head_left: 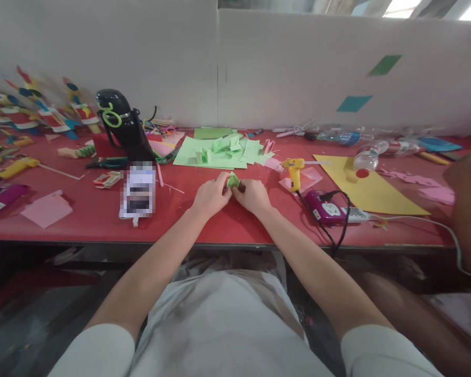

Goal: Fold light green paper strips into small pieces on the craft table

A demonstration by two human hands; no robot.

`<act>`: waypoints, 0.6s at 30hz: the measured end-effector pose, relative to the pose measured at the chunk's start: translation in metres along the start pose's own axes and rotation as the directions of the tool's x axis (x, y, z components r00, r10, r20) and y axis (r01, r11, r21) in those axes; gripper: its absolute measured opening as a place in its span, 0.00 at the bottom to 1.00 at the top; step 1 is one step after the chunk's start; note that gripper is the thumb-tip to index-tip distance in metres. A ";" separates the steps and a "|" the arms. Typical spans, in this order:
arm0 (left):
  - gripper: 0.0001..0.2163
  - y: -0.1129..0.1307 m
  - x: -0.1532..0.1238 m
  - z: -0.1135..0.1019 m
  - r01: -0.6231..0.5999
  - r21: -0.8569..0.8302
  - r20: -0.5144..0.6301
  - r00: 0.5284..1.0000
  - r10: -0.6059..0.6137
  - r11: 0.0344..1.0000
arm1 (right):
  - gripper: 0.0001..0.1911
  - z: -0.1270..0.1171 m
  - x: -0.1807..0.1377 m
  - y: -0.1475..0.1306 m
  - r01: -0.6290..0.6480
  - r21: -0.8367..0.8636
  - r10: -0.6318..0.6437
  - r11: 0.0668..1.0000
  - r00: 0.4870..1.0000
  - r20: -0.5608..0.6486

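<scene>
One yellow glue gun (18, 168) and one phone (138, 192) lie left of the folded green paper (233, 180), which the left hand (212, 196) and right hand (253, 195) pinch between them. A second glue gun (294, 176) and one yellow sheet (377, 192) lie right of it. Red tabletop (230, 222) shows between the paper and the front edge (230, 244); a white partition (160, 57) stands behind.

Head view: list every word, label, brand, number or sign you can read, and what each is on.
None can be read.
Round white sticker on the right-hand purple block: marks too small.
Blue label on a clear bottle: blurred.
Red-and-white packet: printing blurred.
Phone-like device: pixelated, nothing legible.
Small green paper piece: no writing visible.
</scene>
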State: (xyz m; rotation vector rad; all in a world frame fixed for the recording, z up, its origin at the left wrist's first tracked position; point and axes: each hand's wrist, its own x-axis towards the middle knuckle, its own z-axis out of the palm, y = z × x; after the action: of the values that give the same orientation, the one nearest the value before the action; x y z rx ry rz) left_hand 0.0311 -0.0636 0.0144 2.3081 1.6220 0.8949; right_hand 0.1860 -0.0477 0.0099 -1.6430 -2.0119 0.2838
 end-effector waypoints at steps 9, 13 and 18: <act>0.18 -0.011 0.000 -0.004 -0.216 -0.111 -0.155 0.968 0.198 0.970 | 0.09 -0.002 0.006 0.015 0.181 0.213 -0.169 0.960 0.983 -0.074; 0.34 -0.026 0.003 -0.009 -0.318 -0.209 -0.019 0.947 0.322 0.925 | 0.09 -0.006 0.008 0.017 0.149 0.387 -0.175 0.910 0.984 0.034; 0.31 -0.030 0.005 -0.007 -0.256 -0.349 0.020 0.960 0.280 0.901 | 0.16 -0.005 0.008 0.018 -0.010 0.545 -0.101 0.839 0.980 0.173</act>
State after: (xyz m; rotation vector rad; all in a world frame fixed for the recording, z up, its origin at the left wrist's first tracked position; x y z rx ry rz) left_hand 0.0050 -0.0487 0.0077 2.3084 1.0313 1.0442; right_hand 0.2024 -0.0362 0.0077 -1.2349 -1.8627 0.9414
